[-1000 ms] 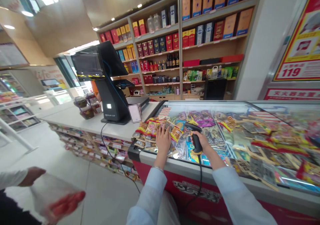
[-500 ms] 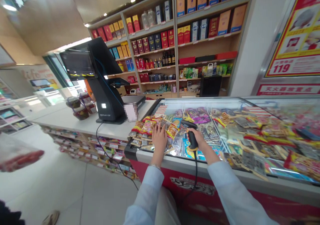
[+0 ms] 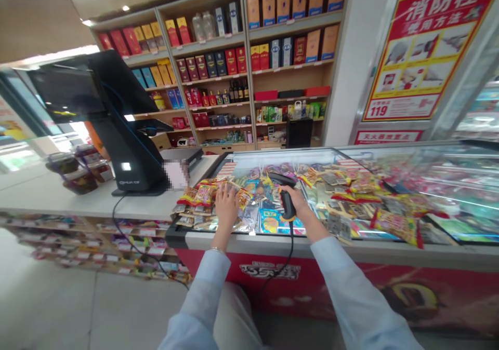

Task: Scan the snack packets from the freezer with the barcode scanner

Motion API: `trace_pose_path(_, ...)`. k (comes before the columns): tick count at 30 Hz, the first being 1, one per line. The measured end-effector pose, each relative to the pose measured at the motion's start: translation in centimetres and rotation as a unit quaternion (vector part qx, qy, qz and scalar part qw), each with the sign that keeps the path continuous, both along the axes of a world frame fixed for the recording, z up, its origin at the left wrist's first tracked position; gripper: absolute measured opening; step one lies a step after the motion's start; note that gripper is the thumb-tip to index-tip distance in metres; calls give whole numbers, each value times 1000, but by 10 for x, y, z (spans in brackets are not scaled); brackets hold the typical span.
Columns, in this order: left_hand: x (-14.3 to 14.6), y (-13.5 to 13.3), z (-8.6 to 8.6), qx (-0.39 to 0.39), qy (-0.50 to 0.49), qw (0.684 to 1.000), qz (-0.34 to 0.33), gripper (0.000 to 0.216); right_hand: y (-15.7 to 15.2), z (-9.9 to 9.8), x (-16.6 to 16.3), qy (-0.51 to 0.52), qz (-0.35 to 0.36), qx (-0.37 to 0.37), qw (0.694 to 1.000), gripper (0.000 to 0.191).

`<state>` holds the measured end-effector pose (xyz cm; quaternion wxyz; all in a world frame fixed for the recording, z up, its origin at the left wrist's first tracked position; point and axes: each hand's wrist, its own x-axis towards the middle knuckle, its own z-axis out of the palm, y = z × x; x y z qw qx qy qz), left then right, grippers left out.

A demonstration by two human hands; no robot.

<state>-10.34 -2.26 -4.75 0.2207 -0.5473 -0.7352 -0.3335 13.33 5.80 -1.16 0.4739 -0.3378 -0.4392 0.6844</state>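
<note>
My left hand (image 3: 226,207) lies with fingers stretched out on a pile of small snack packets (image 3: 198,194), red and yellow, at the left end of a glass-topped chest freezer (image 3: 323,267). Beside it, my right hand (image 3: 299,202) is wrapped round the handle of a black barcode scanner (image 3: 288,205). The scanner's head points left, over the packets, and its cable hangs down the freezer's red front. Whether the left fingers press on one particular packet cannot be made out.
A black checkout terminal (image 3: 125,147) stands on the white counter (image 3: 148,204) at left, near stacked tubs (image 3: 76,168). More snack packets (image 3: 358,189) cover the freezer top to the right. Shelves of boxed bottles (image 3: 230,62) line the back; a red-and-yellow poster (image 3: 424,54) hangs right.
My view has swung to the right, so more of the freezer and poster shows. The bag and foot at the left have left view. Both hands keep much the same pose.
</note>
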Motion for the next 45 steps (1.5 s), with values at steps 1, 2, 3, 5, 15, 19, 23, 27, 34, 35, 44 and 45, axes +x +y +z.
trace_pose_path(1,7,3,5,3,7,1000,-7,43,1,6,13,3,-10,7,1000,16)
trace_pose_path(2,16,7,11,5,11,1000,-15,43,2,12,26,6,-20,13,1000,16)
trace_pose_path(3,26,11,17,6,13,1000,-23,43,2,18,39,9,-31,20,999,17)
trace_pose_path(5,49,19,27,4,11,999,-39,43,4,27,66,12,-52,30,998,17)
trace_pose_path(15,166,58,35,-7,-8,984,-180,40,6,37,174,-3,-137,20,990,17)
trace_pose_path(19,192,61,23,-77,-26,956,-283,43,8,29,201,-8,-166,19,986,19)
trace_pose_path(23,199,53,7,-180,-15,879,-441,66,11,12,217,0,-177,8,984,18)
trace_pose_path(27,201,44,-4,-258,-6,841,-475,84,14,-9,224,0,-197,-17,980,16)
trace_pose_path(34,206,40,2,-298,67,835,-457,62,19,-32,221,14,-191,6,982,21)
trace_pose_path(35,206,40,3,-304,78,834,-455,60,20,-34,219,14,-191,8,981,21)
trace_pose_path(44,194,55,6,-315,72,826,-462,68,20,-44,209,59,-159,-8,985,25)
trace_pose_path(45,190,61,5,-309,44,827,-468,66,20,-45,209,61,-156,-12,986,24)
